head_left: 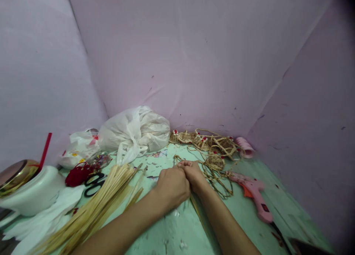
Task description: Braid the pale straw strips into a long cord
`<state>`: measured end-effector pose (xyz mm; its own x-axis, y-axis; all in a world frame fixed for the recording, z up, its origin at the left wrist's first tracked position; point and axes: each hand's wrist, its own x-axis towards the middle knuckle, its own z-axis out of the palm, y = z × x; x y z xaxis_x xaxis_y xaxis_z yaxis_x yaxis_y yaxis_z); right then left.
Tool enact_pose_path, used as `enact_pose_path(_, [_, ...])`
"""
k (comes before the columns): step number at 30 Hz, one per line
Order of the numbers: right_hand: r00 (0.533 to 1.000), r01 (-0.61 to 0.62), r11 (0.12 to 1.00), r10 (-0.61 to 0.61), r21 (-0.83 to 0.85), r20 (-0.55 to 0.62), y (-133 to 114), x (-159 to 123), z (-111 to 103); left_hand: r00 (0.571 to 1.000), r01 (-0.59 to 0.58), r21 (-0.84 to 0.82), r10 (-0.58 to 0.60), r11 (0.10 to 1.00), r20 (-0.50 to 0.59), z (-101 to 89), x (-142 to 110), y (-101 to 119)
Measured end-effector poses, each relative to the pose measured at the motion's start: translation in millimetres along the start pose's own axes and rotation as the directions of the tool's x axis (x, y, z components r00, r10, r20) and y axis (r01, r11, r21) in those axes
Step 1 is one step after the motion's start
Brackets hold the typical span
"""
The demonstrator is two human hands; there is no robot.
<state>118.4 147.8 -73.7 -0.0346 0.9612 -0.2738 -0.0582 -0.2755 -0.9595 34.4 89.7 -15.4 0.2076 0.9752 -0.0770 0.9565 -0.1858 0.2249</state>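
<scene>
The green tabletop (pixel 283 201) (rather marked) carries straw strips (pixel 97 205), a pink glue gun (pixel 259 197), scissors (pixel 97 184) and a plastic bag (pixel 141 129).

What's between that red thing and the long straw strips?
In the head view, black scissors handles lie on the table between the red thing and the straw strips.

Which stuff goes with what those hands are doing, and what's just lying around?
Probably part of it:
thin tan fibre strand, in left hand and right hand
long yellowish dried strips
twisted tan cord loops

Probably just lying about:
knotted white plastic bag
pink plastic glue gun
</scene>
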Motion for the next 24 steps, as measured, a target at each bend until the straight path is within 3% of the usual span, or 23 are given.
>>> enact_pose_path(3, [1.000, -0.012, 1.000, 0.012, 0.015, 0.025, -2, -2, -1, 0.997, 0.000, -0.150, -0.012, 0.989, -0.078, -6.6, 10, -15])
enact_pose_path(5, [0.998, -0.040, 0.999, 0.040, 0.002, 0.039, -6, -4, -2, 0.985, 0.087, -0.363, -0.134, 0.928, -0.107, -9.9, 20, -28])
enact_pose_path(7, [0.997, -0.061, 0.998, 0.062, -0.016, 0.046, -9, -6, -3, 0.959, 0.222, -0.615, -0.285, 0.756, -0.005, -10.1, 29, -39])
enact_pose_path(9, [0.995, -0.072, 0.997, 0.073, -0.021, 0.061, -11, -7, -3, 0.923, 0.337, -0.787, -0.347, 0.517, 0.168, -6.7, 35, -45])
enact_pose_path(12, [0.993, -0.077, 0.997, 0.077, -0.009, 0.084, -13, -9, -2, 0.908, 0.389, -0.895, -0.255, 0.220, 0.332, 1.4, 37, -45])
enact_pose_path(15, [0.994, -0.045, 0.999, 0.043, 0.026, 0.098, -13, -10, 0, 0.905, 0.417, -0.909, -0.105, 0.022, 0.412, 6.8, 36, -43])
enact_pose_path(19, [0.995, -0.013, 1.000, 0.012, 0.010, 0.094, -10, -10, 1, 0.883, 0.465, -0.884, -0.048, -0.051, 0.468, 8.3, 37, -46])
enact_pose_path(24, [0.995, 0.013, 0.999, -0.009, -0.037, 0.101, -5, -6, -2, 0.868, 0.474, -0.880, -0.167, 0.004, 0.467, 12.1, 41, -45])
